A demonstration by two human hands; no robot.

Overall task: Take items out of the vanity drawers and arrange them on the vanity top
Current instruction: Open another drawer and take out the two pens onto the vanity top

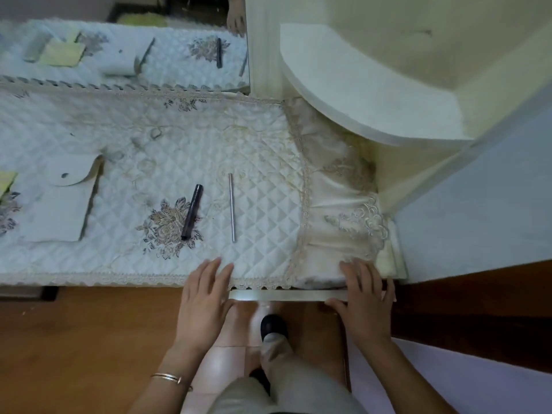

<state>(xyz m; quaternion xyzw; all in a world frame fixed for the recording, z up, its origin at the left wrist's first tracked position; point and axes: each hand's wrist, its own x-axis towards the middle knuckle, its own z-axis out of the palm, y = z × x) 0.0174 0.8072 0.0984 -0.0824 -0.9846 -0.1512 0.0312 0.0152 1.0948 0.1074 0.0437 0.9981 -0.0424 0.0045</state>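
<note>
A white quilted cloth [167, 150] covers the vanity top. On it lie a dark tube [192, 211], a thin silver stick [231, 207] to its right, and a white flap pouch [59, 201] at the left. A drawer front [286, 295] shows as a pale strip just under the vanity's front edge. My left hand [206, 297] rests flat at the front edge, fingers spread, at the drawer's left end. My right hand [366, 297] lies over the drawer's right end and the cloth's lace corner, its thumb along the drawer front. Neither hand holds an item.
A mirror [125, 49] stands behind the top and reflects the items. A curved white shelf [367, 91] juts out at the right. A yellow-green item [7, 179] lies at the far left. My slippered foot [273, 327] stands on the floor below the drawer.
</note>
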